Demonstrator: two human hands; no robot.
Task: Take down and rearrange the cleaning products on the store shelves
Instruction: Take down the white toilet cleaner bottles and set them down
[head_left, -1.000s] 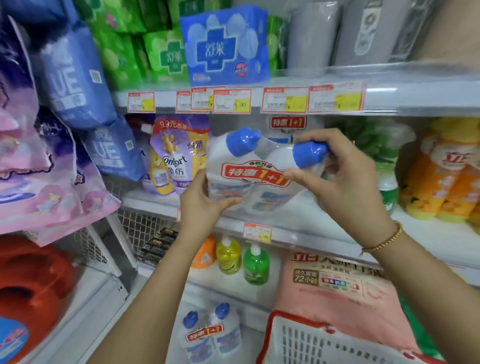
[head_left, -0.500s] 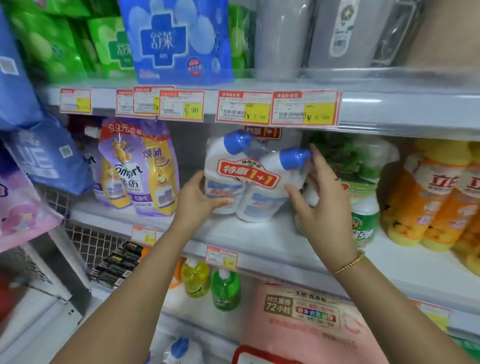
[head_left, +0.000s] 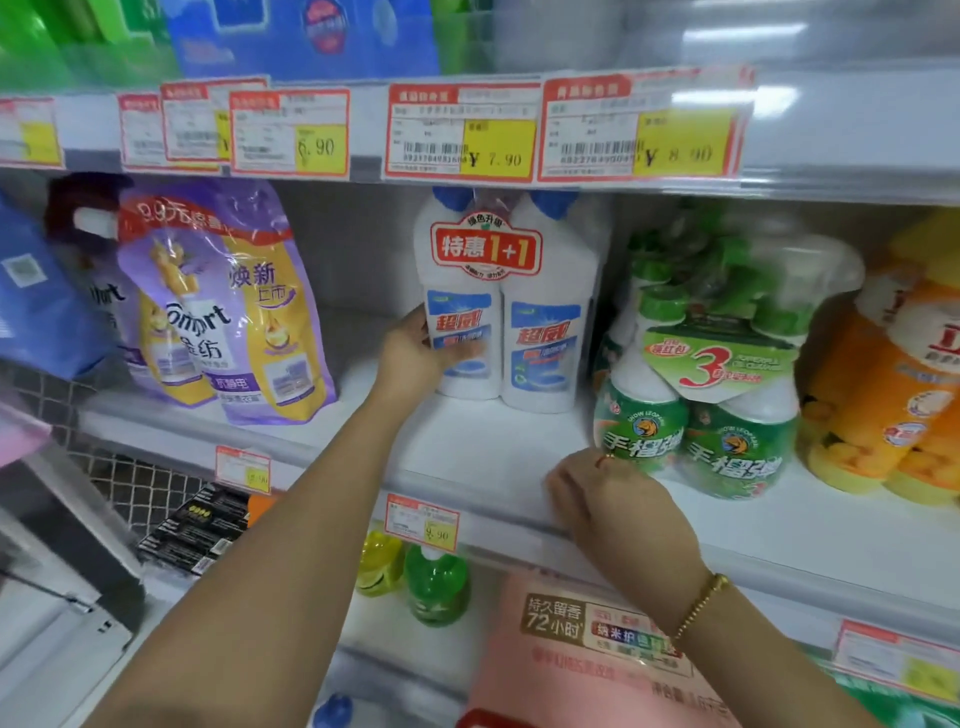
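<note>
A twin pack of white cleaner bottles (head_left: 540, 306) with blue caps and a red "1+1" sticker stands upright on the middle shelf (head_left: 498, 457). My left hand (head_left: 415, 358) holds the left bottle's lower side, thumb across its blue label. My right hand (head_left: 613, 504) rests on the shelf's front edge with curled fingers, holding nothing, just left of a green three-pack of spray bottles (head_left: 717, 405).
Purple softener pouches (head_left: 228, 301) stand left of the twin pack, with orange bottles (head_left: 893, 364) at the far right. Price tags (head_left: 462, 132) line the upper shelf edge. Below are small yellow and green bottles (head_left: 436, 587), a pink bag (head_left: 587, 654) and black boxes (head_left: 197, 525).
The twin pack went from tilted in both hands to standing upright, deeper on the shelf. My right hand let go of the cap end and dropped to the shelf edge.
</note>
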